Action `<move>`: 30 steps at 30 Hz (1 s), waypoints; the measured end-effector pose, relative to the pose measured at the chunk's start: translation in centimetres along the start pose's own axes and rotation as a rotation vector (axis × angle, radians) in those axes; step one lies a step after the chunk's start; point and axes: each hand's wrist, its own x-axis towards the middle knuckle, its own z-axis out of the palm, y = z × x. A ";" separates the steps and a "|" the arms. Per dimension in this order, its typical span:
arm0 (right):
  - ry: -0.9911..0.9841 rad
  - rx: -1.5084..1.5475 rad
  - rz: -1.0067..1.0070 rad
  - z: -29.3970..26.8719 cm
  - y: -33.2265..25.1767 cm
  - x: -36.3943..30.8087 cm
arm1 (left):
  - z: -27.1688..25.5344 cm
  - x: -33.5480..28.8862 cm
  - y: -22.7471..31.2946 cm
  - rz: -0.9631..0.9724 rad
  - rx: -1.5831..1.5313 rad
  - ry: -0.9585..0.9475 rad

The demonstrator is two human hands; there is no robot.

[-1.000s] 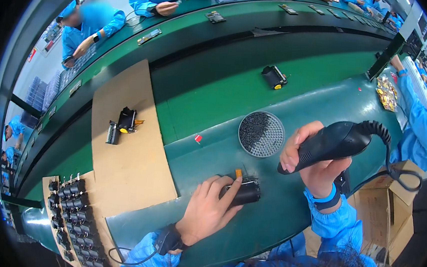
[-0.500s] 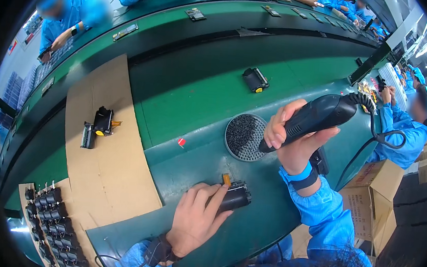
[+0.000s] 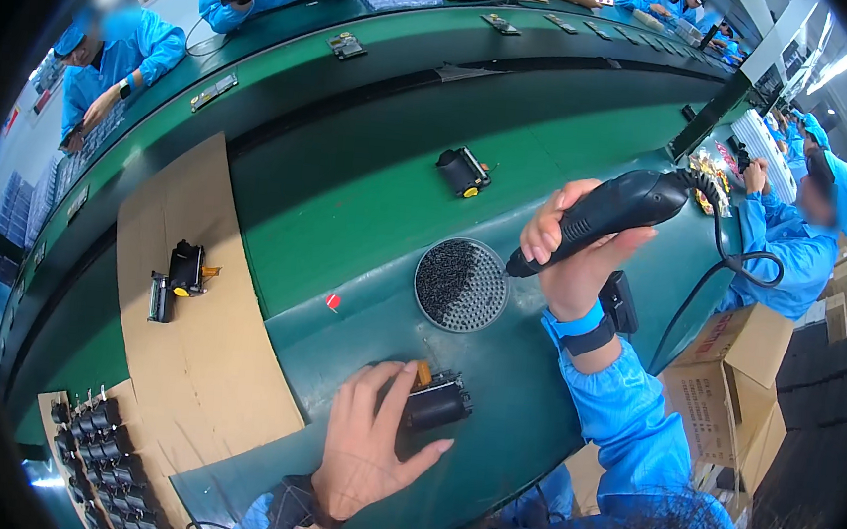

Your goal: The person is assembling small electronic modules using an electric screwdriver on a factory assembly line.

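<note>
My right hand (image 3: 584,242) is wrapped around a black corded electric screwdriver (image 3: 618,218), its narrow tip pointing down-left at the right rim of a round dish (image 3: 481,294). Small black screws (image 3: 445,276) cover the dish's left part, and dimples show on its right. My left hand (image 3: 367,447) rests on the green table, thumb spread away from the fingers. Its fingertips are at the left end of a black cylindrical module (image 3: 437,405) with an orange flex ribbon (image 3: 424,373). Whether they touch it is hard to tell.
Cardboard (image 3: 205,317) at left carries another module (image 3: 186,268). Many black parts (image 3: 115,459) stand in rows at lower left. One module (image 3: 464,172) lies on the green belt. An open carton (image 3: 722,388) stands right. Co-workers in blue sit across and at right.
My left thumb has moved off the black module, and the hand has opened wider. The screwdriver remains in my right hand beside the screw dish. The whole view has shifted slightly.
</note>
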 end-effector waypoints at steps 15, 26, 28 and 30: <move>0.087 0.012 -0.031 -1.2 -1.0 0.0 | 1.8 14.0 -1.8 0.102 0.213 -0.085; 0.061 0.073 -0.013 -1.5 -1.5 0.1 | 3.6 15.0 0.0 0.007 0.385 -0.136; 0.081 0.041 -0.016 -2.0 -1.8 0.1 | 2.9 15.3 -0.5 0.058 0.301 -0.200; 0.081 0.026 -0.019 -2.2 -2.2 0.2 | 1.0 15.6 -1.7 0.151 0.269 -0.317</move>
